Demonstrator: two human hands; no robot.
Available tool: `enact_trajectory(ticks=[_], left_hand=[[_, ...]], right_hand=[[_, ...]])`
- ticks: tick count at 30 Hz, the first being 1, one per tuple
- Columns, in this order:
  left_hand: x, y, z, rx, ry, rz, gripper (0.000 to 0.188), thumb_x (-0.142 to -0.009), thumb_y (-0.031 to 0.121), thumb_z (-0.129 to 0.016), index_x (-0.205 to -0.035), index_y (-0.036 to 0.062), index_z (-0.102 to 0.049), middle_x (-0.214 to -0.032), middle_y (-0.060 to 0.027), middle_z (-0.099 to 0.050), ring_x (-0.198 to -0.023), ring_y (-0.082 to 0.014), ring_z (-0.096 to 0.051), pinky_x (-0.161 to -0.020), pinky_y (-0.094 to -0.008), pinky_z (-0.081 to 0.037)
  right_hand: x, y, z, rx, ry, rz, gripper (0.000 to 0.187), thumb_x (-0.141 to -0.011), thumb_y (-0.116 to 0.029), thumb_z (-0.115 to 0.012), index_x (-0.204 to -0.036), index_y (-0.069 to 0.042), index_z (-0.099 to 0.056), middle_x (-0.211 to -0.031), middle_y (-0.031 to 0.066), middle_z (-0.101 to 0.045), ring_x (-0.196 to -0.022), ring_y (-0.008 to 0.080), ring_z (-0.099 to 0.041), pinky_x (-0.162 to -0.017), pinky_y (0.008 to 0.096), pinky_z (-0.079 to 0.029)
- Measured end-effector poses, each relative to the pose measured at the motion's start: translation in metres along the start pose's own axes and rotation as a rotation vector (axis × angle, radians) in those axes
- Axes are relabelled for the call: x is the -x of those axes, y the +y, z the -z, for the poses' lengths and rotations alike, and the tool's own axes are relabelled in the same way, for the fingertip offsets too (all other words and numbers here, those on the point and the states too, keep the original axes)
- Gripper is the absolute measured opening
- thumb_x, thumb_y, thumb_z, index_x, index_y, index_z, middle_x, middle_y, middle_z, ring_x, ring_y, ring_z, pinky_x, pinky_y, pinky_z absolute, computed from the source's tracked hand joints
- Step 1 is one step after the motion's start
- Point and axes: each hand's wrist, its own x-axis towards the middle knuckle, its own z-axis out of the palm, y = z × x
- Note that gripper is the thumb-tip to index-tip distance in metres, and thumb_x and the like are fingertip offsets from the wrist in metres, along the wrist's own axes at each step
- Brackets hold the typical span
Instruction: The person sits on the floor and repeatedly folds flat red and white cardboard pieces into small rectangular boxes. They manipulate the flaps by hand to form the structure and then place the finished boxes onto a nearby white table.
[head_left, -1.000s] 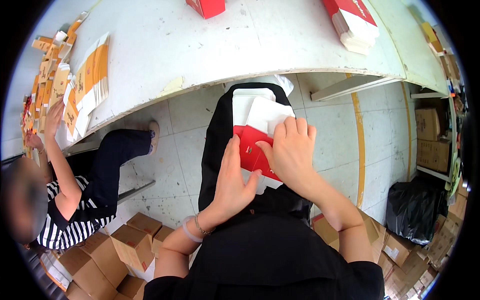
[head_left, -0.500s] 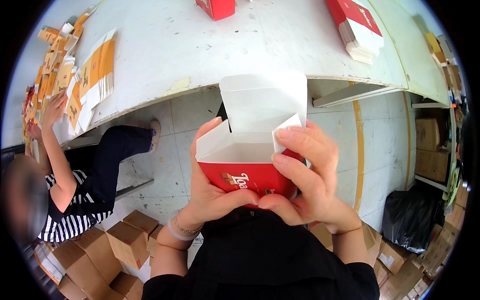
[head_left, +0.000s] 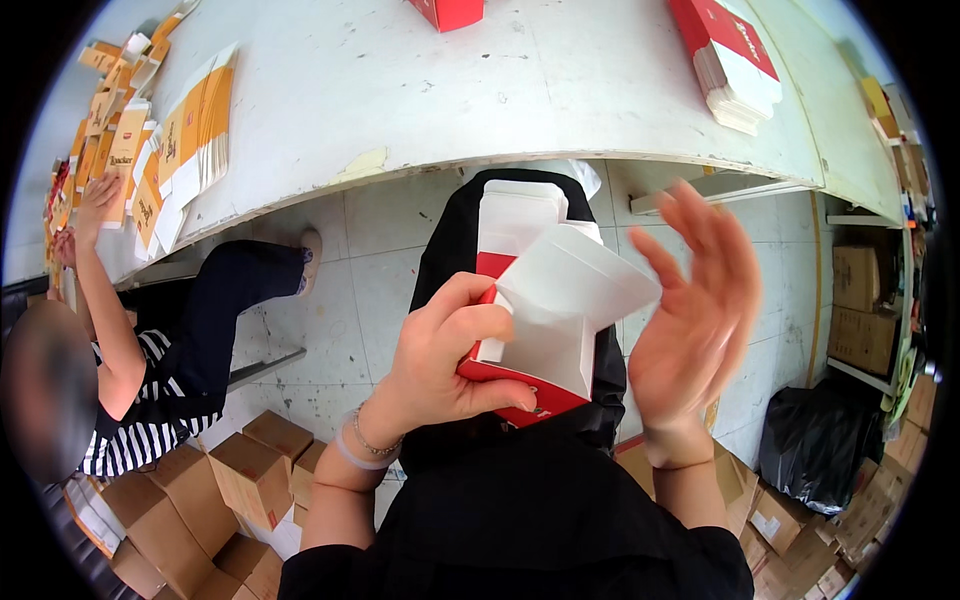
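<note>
My left hand (head_left: 435, 350) grips a red carton (head_left: 555, 403) by its left side, thumb on the front and fingers over the upper edge. The carton's white inside shows, and its long white lid flap tilts up to the right. Off to the right, my right hand (head_left: 695, 320) is lifted away from the carton, fingers spread and slightly blurred, holding nothing. Just beyond the held carton, a second red-and-white carton (head_left: 522, 212) lies over my dark-clothed lap, partly covered by the lid flap.
On the white table (head_left: 430, 100) ahead are a red box (head_left: 452, 12) and a stack of flat red-and-white cartons (head_left: 735, 85). At the left, a co-worker's hand (head_left: 97, 205) touches yellow cartons (head_left: 195, 130). Brown boxes (head_left: 250, 475) and a black bag (head_left: 820, 445) stand around me.
My right hand has let go of the carton and moved right, its fingers opening. The carton has turned in my left hand, and the second carton on my lap has come into view.
</note>
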Motion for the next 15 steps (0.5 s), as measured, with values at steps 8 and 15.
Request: enact_trajectory(ticks=[8, 15], left_hand=[[0.003, 0.001, 0.001, -0.045, 0.072, 0.216, 0.096, -0.062, 0.046, -0.087, -0.13, -0.0015, -0.039, -0.116, -0.0195, -0.061, -0.099, -0.0279, -0.067, -0.082, -0.0329, -0.054], [0.004, 0.003, -0.002, -0.017, 0.1, 0.243, 0.091, -0.071, 0.049, -0.079, -0.132, -0.0027, -0.035, -0.112, -0.0192, -0.063, -0.098, -0.0266, -0.067, -0.081, -0.0331, -0.055]], right_hand=[[0.003, -0.012, 0.004, 0.129, -0.369, -0.315, 0.035, -0.096, -0.013, -0.055, -0.127, 0.005, -0.057, -0.127, 0.0216, -0.059, -0.114, 0.0311, -0.06, -0.097, 0.0355, -0.046], [0.003, -0.005, 0.001, 0.29, -0.49, -0.08, 0.043, -0.088, -0.006, -0.063, -0.129, 0.002, -0.056, -0.136, 0.0203, -0.053, -0.122, 0.038, -0.052, -0.102, 0.0415, -0.044]])
